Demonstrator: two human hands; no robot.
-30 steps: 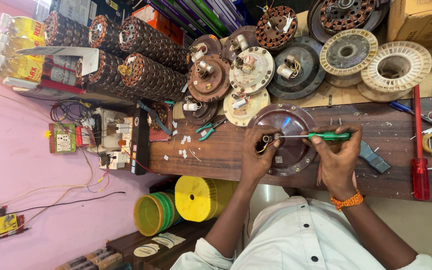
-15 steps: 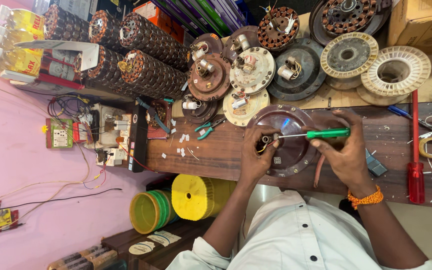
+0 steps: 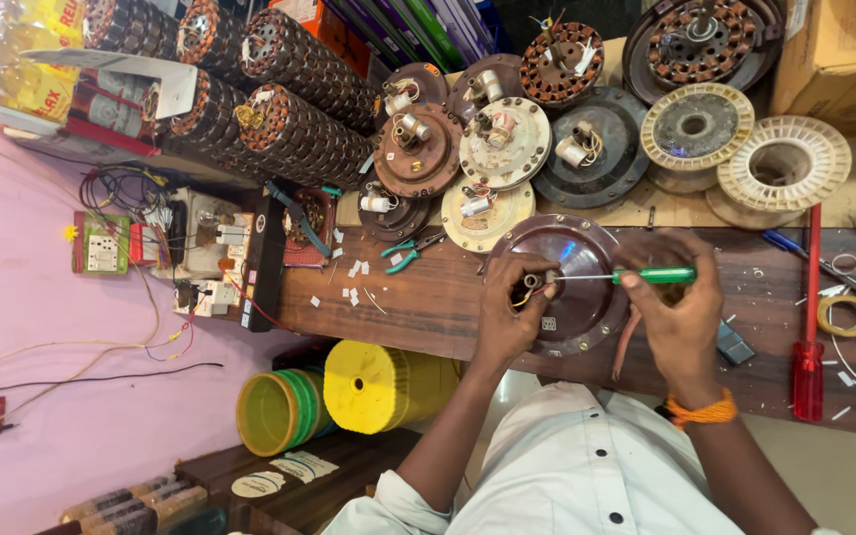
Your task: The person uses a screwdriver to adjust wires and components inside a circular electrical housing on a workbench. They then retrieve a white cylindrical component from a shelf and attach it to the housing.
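Observation:
A round dark-brown fan motor cover [image 3: 575,260] lies flat on the wooden workbench [image 3: 428,297]. My left hand [image 3: 509,319] pinches the small shaft and wires at the cover's centre. In my right hand [image 3: 681,322], which wears an orange wrist thread, is a green-handled screwdriver [image 3: 654,274]. Its thin blade points left to the shaft beside my left fingers. Both hands rest over the cover.
Behind the cover stand several fan motor parts [image 3: 505,144], wound stators [image 3: 289,109] and empty cream spools [image 3: 780,163]. Green pliers [image 3: 408,253], a red screwdriver [image 3: 809,347] and a tape roll [image 3: 849,315] lie on the bench. Yellow tubs [image 3: 378,386] sit below its edge.
My hands stay on the cover with the screwdriver tip at the shaft. Only the view has shifted slightly.

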